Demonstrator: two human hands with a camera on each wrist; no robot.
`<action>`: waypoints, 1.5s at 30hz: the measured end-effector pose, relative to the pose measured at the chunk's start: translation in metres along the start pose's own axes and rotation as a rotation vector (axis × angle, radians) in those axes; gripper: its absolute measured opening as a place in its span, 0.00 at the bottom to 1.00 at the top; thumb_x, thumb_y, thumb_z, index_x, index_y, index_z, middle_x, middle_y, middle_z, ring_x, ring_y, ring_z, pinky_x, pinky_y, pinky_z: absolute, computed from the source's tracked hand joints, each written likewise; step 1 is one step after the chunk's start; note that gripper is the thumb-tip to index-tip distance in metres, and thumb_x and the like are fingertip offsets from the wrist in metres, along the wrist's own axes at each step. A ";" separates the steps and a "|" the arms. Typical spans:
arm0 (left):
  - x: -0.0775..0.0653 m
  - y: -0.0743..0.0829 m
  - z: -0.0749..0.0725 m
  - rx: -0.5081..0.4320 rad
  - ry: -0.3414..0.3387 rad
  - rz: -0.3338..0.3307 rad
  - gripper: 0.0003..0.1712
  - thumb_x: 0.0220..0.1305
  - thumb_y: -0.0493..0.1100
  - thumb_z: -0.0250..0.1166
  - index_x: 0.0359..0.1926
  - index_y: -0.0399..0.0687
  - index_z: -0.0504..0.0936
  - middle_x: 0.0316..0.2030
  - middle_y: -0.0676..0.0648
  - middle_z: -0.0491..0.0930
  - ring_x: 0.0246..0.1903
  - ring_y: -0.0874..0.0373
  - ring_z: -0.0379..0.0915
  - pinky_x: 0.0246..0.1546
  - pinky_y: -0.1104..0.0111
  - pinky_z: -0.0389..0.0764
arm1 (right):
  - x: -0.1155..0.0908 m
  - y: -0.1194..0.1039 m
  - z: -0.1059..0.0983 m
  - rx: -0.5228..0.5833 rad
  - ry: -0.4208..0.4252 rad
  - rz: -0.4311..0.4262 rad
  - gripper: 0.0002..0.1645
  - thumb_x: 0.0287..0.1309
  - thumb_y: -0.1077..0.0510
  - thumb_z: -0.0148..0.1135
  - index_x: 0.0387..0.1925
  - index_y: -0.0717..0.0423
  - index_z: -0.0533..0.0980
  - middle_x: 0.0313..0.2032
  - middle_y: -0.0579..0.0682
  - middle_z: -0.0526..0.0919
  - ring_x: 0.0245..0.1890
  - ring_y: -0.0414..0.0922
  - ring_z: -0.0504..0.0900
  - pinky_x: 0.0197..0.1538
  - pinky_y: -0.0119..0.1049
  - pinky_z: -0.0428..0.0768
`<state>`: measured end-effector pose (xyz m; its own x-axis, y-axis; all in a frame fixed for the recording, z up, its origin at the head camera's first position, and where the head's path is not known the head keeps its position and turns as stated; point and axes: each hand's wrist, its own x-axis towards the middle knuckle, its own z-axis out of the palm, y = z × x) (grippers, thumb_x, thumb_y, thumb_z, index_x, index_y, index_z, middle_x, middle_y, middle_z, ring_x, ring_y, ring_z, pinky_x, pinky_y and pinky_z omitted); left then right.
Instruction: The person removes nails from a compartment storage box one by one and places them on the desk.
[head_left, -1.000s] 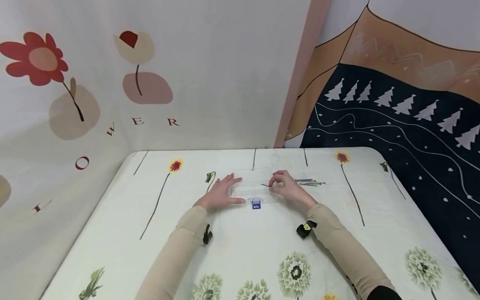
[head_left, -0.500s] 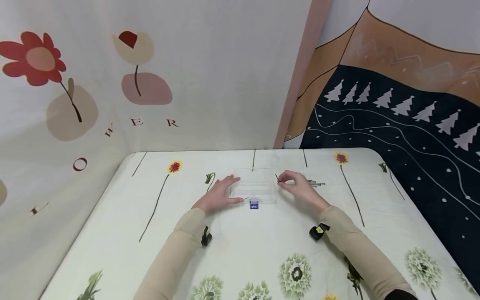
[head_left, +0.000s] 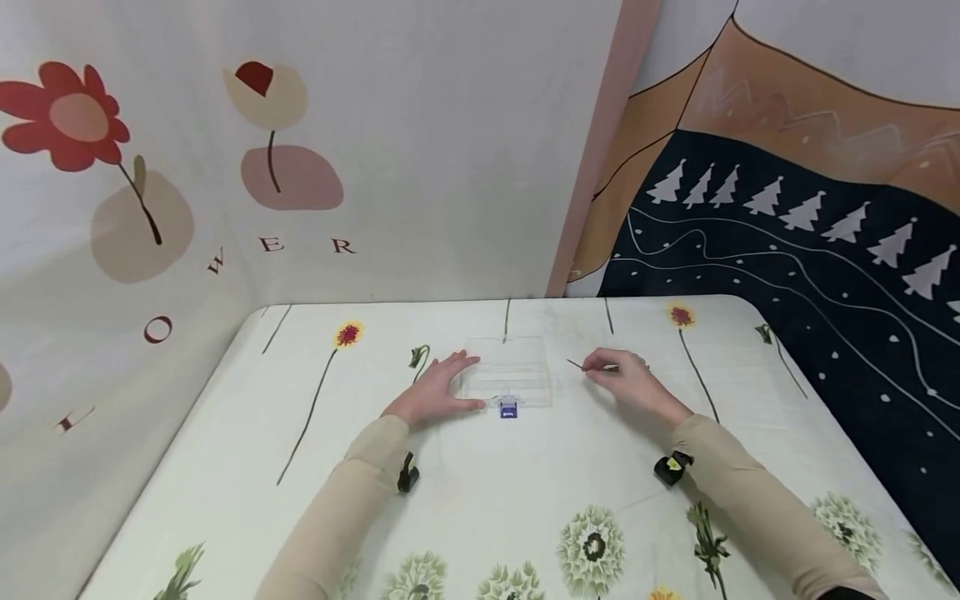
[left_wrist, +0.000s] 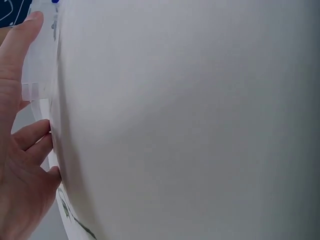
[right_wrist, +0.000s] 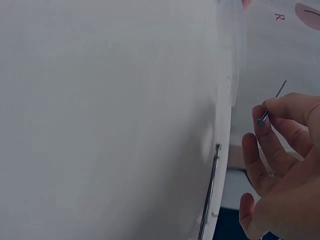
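Note:
A clear plastic box (head_left: pixel 525 354) with a blue latch (head_left: pixel 508 409) on its front lies toward the back of the table. Along its left side rests my left hand (head_left: pixel 438 387), thumb at the front corner and fingers spread. The left wrist view shows that thumb beside the clear wall (left_wrist: pixel 42 62). To the right of the box, my right hand (head_left: pixel 622 377) pinches a nail (right_wrist: pixel 281 90) between thumb and fingers, its round head by the fingertips. More nails (right_wrist: pixel 211 185) lie on the table under that hand, mostly hidden in the head view.
White cloth (head_left: pixel 480 475) printed with flowers covers the table. Behind it hangs a pale curtain (head_left: pixel 450 167), and a dark panel with white trees (head_left: pixel 750 242) stands at the right. A black wrist camera (head_left: pixel 670 469) sits on the right sleeve.
My right hand has moved right, from over the box to above the loose nails, with the nail still pinched. My left hand stays at the box.

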<state>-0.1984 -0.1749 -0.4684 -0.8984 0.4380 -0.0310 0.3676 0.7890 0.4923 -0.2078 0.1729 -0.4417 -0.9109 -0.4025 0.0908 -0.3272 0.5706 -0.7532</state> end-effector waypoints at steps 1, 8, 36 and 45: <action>0.000 0.000 0.000 0.009 0.001 0.000 0.53 0.40 0.75 0.58 0.64 0.53 0.60 0.66 0.45 0.52 0.65 0.53 0.43 0.63 0.59 0.42 | -0.001 0.002 -0.003 -0.002 0.005 -0.002 0.07 0.55 0.59 0.58 0.36 0.54 0.79 0.36 0.46 0.79 0.42 0.45 0.75 0.50 0.45 0.69; -0.003 0.004 -0.007 0.104 0.012 0.004 0.51 0.42 0.74 0.59 0.63 0.52 0.63 0.64 0.44 0.56 0.63 0.52 0.49 0.62 0.58 0.48 | -0.008 0.018 -0.019 -0.006 0.038 0.034 0.09 0.55 0.58 0.59 0.37 0.55 0.79 0.41 0.50 0.79 0.46 0.48 0.74 0.48 0.45 0.71; 0.008 0.015 -0.005 0.150 0.049 -0.042 0.50 0.39 0.72 0.62 0.60 0.49 0.67 0.60 0.43 0.63 0.59 0.49 0.58 0.57 0.57 0.60 | -0.021 0.054 -0.050 -0.150 0.102 0.121 0.06 0.52 0.62 0.61 0.34 0.56 0.80 0.32 0.50 0.82 0.37 0.51 0.76 0.50 0.65 0.43; 0.011 0.012 -0.004 0.096 0.072 -0.042 0.51 0.39 0.73 0.61 0.60 0.49 0.66 0.60 0.43 0.63 0.59 0.49 0.58 0.57 0.58 0.60 | -0.021 0.056 -0.055 -0.186 0.120 0.111 0.07 0.51 0.62 0.61 0.34 0.57 0.79 0.31 0.51 0.82 0.36 0.52 0.76 0.46 0.58 0.48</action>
<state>-0.2051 -0.1622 -0.4600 -0.9270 0.3747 0.0141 0.3477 0.8449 0.4065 -0.2210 0.2519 -0.4498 -0.9635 -0.2484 0.0993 -0.2540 0.7330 -0.6311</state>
